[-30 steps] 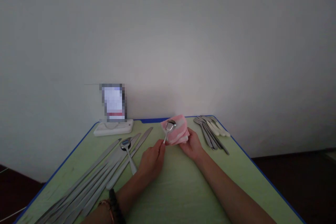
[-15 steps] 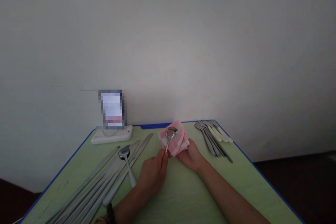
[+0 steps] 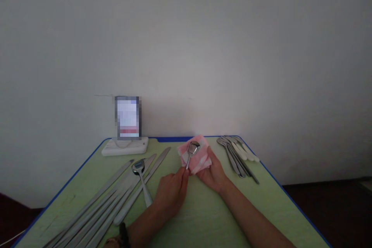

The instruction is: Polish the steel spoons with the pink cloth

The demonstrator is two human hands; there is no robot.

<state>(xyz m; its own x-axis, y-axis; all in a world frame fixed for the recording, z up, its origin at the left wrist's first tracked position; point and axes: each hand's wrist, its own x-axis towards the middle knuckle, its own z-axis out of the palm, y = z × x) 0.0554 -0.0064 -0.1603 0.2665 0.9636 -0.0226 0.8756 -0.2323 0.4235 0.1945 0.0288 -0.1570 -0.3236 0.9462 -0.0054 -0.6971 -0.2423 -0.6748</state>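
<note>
A metal spoon point(image 3: 193, 148) has its handle pinched in my left hand point(image 3: 172, 190), bowl upward. Behind the bowl lies a folded pink and white cloth point(image 3: 200, 161), which my right hand point(image 3: 214, 173) holds from below and the right side. On the left of the green table point(image 3: 200, 221), several knives point(image 3: 101, 211) lie side by side, with another spoon point(image 3: 138, 167) resting across them. Several spoons and forks point(image 3: 232, 157) are grouped at the right, some with white handles point(image 3: 242, 152).
A lit device point(image 3: 128, 117), blurred out, stands on a white base point(image 3: 124, 146) at the table's back left. The pale wall point(image 3: 186, 54) rises directly behind the blue table edge point(image 3: 174, 139).
The spoon bowl and cloth have shifted slightly right, and the bowl now shows more openly against the cloth. The whole view has moved a little.
</note>
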